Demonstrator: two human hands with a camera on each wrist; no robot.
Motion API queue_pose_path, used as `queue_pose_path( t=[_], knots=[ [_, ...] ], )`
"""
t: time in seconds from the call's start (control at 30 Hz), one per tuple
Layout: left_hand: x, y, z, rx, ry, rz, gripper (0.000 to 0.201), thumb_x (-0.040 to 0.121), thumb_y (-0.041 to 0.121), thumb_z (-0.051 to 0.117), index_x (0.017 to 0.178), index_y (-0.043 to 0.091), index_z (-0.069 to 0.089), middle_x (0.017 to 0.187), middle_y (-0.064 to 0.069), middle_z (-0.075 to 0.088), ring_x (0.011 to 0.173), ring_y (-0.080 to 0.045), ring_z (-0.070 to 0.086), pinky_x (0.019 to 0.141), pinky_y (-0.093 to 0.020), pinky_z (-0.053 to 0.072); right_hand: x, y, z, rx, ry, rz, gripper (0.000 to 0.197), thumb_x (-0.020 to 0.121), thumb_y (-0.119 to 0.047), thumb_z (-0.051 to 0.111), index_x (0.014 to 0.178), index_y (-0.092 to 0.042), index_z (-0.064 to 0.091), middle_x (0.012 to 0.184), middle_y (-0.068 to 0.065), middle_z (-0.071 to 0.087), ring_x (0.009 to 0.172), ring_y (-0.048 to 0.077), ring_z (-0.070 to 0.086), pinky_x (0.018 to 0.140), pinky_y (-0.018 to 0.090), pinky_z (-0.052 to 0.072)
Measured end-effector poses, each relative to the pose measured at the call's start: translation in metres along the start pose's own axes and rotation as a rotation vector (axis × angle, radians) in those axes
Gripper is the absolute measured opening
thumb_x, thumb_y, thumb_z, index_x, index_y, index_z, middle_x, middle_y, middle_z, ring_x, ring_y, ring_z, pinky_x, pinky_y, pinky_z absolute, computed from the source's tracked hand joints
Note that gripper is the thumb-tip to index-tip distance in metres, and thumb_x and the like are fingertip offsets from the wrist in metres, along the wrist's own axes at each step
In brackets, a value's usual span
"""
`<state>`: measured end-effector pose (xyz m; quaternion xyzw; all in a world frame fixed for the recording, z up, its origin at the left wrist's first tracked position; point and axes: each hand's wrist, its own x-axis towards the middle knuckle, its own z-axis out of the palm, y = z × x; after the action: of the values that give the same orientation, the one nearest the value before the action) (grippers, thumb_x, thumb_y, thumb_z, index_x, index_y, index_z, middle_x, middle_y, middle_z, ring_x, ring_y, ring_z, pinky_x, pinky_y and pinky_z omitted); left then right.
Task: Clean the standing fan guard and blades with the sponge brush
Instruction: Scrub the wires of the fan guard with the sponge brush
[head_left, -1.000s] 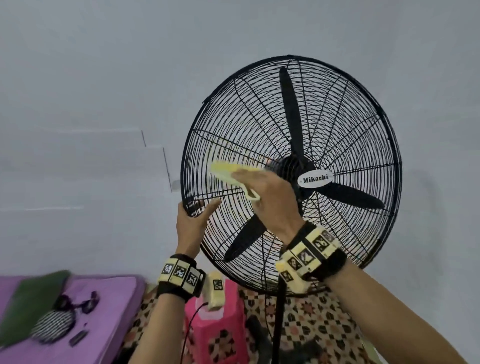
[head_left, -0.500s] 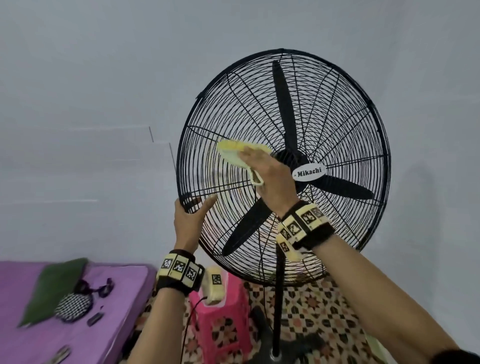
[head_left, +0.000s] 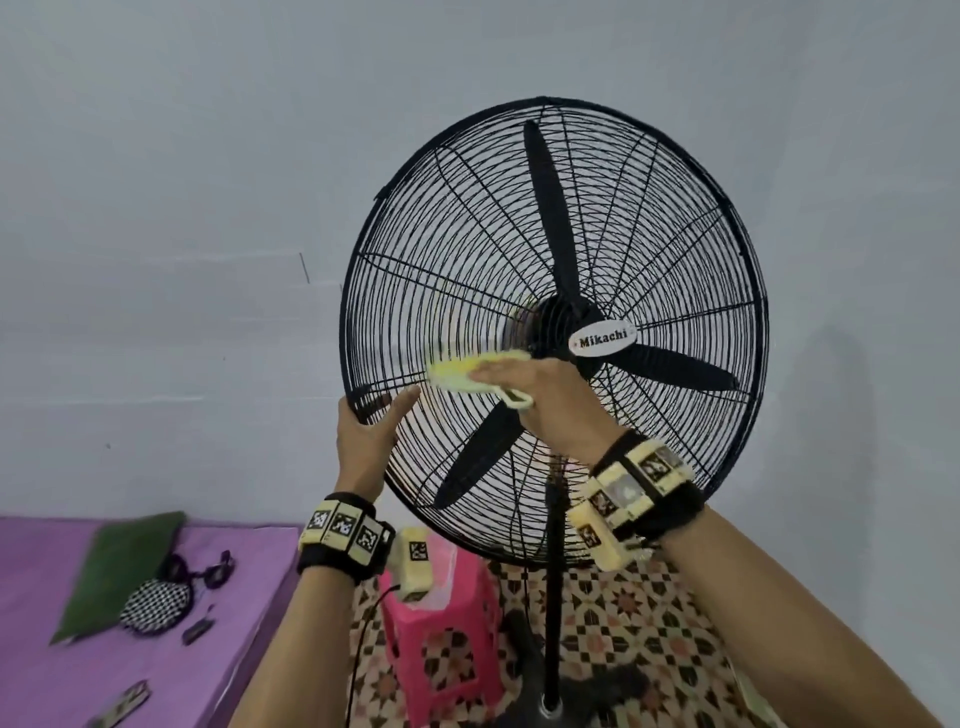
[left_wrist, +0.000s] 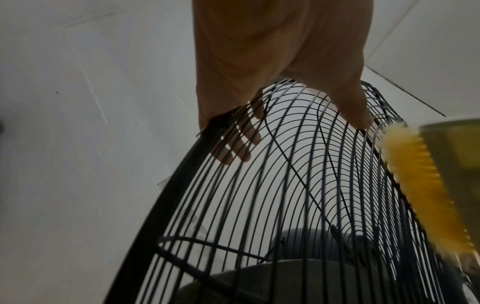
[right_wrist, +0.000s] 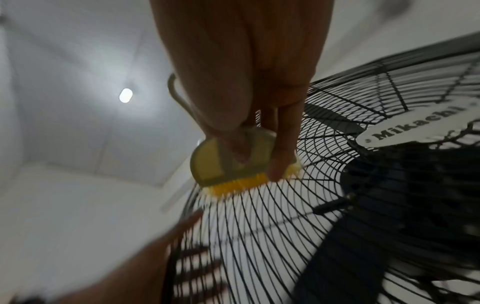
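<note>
A black standing fan with a round wire guard (head_left: 675, 218) and three dark blades (head_left: 550, 208) faces me, a white "Mikachi" badge (head_left: 602, 340) at its hub. My right hand (head_left: 545, 395) grips a yellow sponge brush (head_left: 457, 375) and holds its bristles (right_wrist: 239, 185) against the guard's wires left of the hub. My left hand (head_left: 369, 426) grips the guard's lower left rim (left_wrist: 182, 185), thumb on the front wires and fingers (left_wrist: 233, 148) behind the rim. The brush (left_wrist: 426, 185) lies just right of my left thumb.
The fan's pole (head_left: 553, 597) drops to a patterned tiled floor (head_left: 649, 639). A pink plastic stool (head_left: 447, 639) stands left of the pole. A purple-covered bed (head_left: 249, 571) at lower left carries a green cushion (head_left: 124, 566), sunglasses and small items. A plain grey wall is behind.
My right hand has swept the brush down and leftwards along the guard, from level with the hub to below it. My left hand keeps its hold on the rim. The view has shifted.
</note>
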<state>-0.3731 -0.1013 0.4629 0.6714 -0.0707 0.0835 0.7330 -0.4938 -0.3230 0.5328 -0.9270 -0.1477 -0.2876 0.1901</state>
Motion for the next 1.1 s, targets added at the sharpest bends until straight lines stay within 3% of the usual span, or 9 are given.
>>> queue_pose_path(
  t=[0.07,0.13,0.3,0.43,0.6,0.73,0.87,1.03,1.1],
  knots=[
    [-0.002,0.001,0.001,0.007,-0.007,-0.003,0.097,0.051,0.077,0.09,0.127,0.028,0.055,0.123,-0.001,0.069,0.116,-0.024,0.068,0.102,-0.056,0.055,0.012,0.005,-0.01,0.045,0.127,-0.007,0.06,0.088,0.006,0.064,0.139,-0.025,0.06,0.138,0.009,0.064,0.112,0.028,0.07,0.092,0.031,0.059],
    [-0.005,0.002,0.003,0.022,-0.008,0.0,0.095,0.054,0.076,0.09,0.128,0.028,0.054,0.123,0.0,0.069,0.116,-0.023,0.067,0.102,-0.054,0.055,0.03,0.007,-0.017,-0.003,0.237,-0.001,0.065,0.087,0.01,0.067,0.143,-0.021,0.056,0.145,0.008,0.058,0.129,0.027,0.06,0.106,0.038,0.052],
    [-0.005,0.013,-0.001,0.05,-0.075,-0.02,0.096,0.055,0.072,0.087,0.129,0.021,0.053,0.125,-0.005,0.068,0.114,-0.027,0.069,0.098,-0.052,0.058,0.011,0.012,-0.002,-0.047,0.074,-0.007,0.077,0.08,0.012,0.073,0.145,-0.025,0.053,0.149,0.001,0.054,0.138,0.023,0.052,0.115,0.04,0.043],
    [0.019,0.051,-0.019,0.236,-0.275,-0.092,0.113,0.056,0.101,0.059,0.129,0.015,0.059,0.126,-0.007,0.07,0.114,-0.027,0.067,0.103,-0.055,0.05,0.009,0.019,-0.01,0.006,0.054,-0.042,0.069,0.081,0.013,0.07,0.139,-0.024,0.062,0.143,0.002,0.06,0.132,0.02,0.057,0.114,0.035,0.045],
    [0.048,0.093,0.0,0.269,-0.189,0.078,0.112,0.055,0.084,0.078,0.142,0.02,0.046,0.131,-0.006,0.064,0.111,-0.025,0.07,0.101,-0.056,0.056,0.01,0.017,-0.011,-0.011,-0.034,-0.038,0.067,0.083,0.01,0.07,0.139,-0.025,0.061,0.143,0.0,0.061,0.13,0.022,0.058,0.113,0.036,0.045],
    [0.051,0.084,0.002,0.246,-0.171,0.065,0.113,0.05,0.087,0.081,0.139,0.026,0.047,0.127,-0.004,0.065,0.11,-0.027,0.07,0.098,-0.055,0.057,0.024,0.018,-0.021,0.077,0.251,0.005,0.059,0.091,0.01,0.062,0.14,-0.022,0.061,0.144,0.006,0.059,0.117,0.025,0.068,0.095,0.035,0.059],
    [0.052,0.077,0.001,0.237,-0.163,0.065,0.115,0.046,0.091,0.08,0.136,0.028,0.046,0.127,-0.006,0.064,0.11,-0.028,0.069,0.096,-0.054,0.058,0.022,0.012,-0.016,-0.001,0.26,0.033,0.068,0.084,0.015,0.068,0.142,-0.018,0.058,0.147,0.007,0.057,0.131,0.023,0.058,0.112,0.037,0.047],
    [0.05,0.068,-0.002,0.233,-0.118,0.075,0.105,0.054,0.09,0.077,0.134,0.03,0.046,0.126,-0.005,0.064,0.109,-0.028,0.07,0.093,-0.053,0.059,0.004,0.021,-0.018,0.024,0.005,0.062,0.052,0.095,0.001,0.063,0.137,-0.028,0.062,0.122,0.011,0.072,0.066,0.004,0.058,0.06,0.005,0.049],
    [0.051,0.067,-0.002,0.238,-0.122,0.07,0.107,0.052,0.091,0.078,0.134,0.031,0.045,0.126,-0.005,0.063,0.109,-0.028,0.069,0.092,-0.051,0.059,0.021,0.025,-0.033,0.058,0.146,0.037,0.055,0.093,0.006,0.063,0.139,-0.025,0.061,0.129,0.013,0.069,0.083,0.006,0.067,0.073,0.006,0.052]
  ],
)
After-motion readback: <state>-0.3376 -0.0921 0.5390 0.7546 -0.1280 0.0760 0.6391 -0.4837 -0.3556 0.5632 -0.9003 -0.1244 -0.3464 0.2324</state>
